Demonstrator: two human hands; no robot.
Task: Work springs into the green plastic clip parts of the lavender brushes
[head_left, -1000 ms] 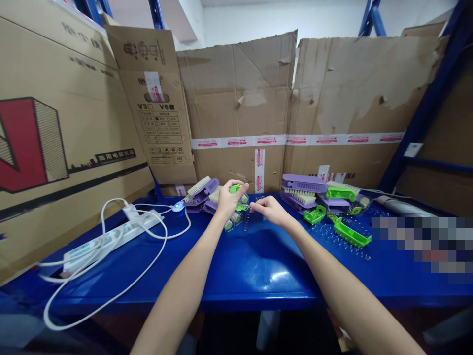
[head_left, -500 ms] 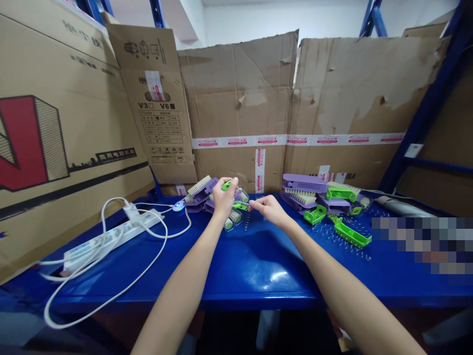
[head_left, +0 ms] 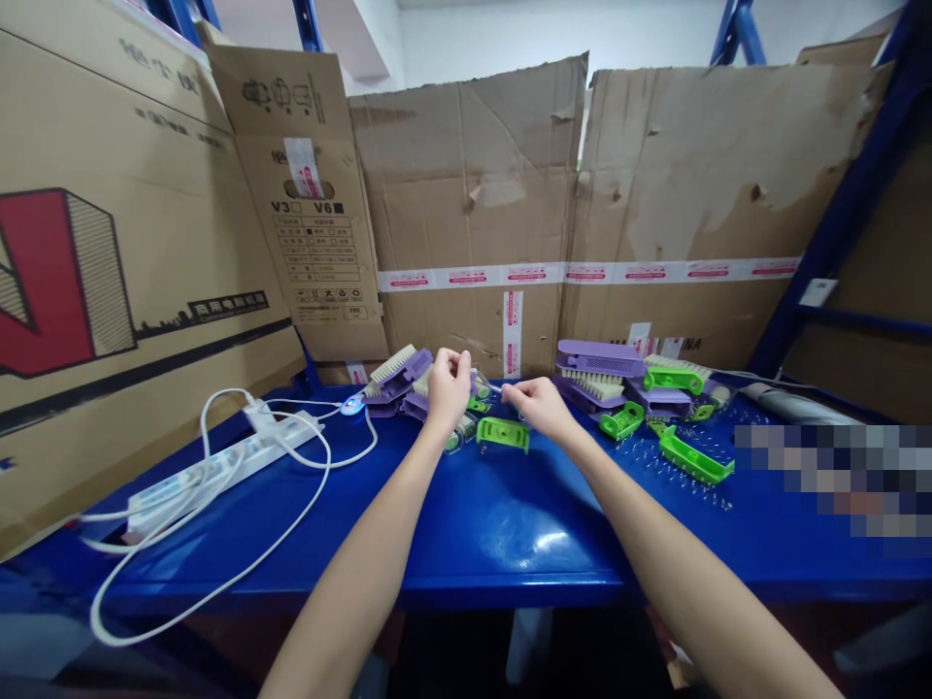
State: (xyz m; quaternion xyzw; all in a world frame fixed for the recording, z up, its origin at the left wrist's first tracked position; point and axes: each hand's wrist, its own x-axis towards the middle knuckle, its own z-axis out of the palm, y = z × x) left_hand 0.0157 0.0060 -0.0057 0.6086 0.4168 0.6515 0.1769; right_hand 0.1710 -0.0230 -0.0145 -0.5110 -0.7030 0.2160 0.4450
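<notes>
My left hand (head_left: 449, 390) is closed, its thumb against the fingertips. I cannot make out what, if anything, is in it. My right hand (head_left: 539, 406) is also closed, pinching a thin pale piece (head_left: 496, 388) that points toward the left hand; its kind is too small to tell. A green plastic bracket (head_left: 502, 434) is just below and between the hands, touched by neither as far as I can see. Beside the left hand are purple brushes (head_left: 399, 374) with cream bristles, partly hidden by it.
To the right lies a pile of purple brushes (head_left: 601, 359), with green plastic parts (head_left: 695, 456) and several small springs (head_left: 681, 481) around it. A white power strip (head_left: 218, 476) with looped cables is at the left. Cardboard sheets (head_left: 473, 194) stand behind the blue table (head_left: 510, 544).
The green part at my left hand no longer shows there, and a green bracket now shows below the hands. My right hand has moved slightly right and its fingers are more curled.
</notes>
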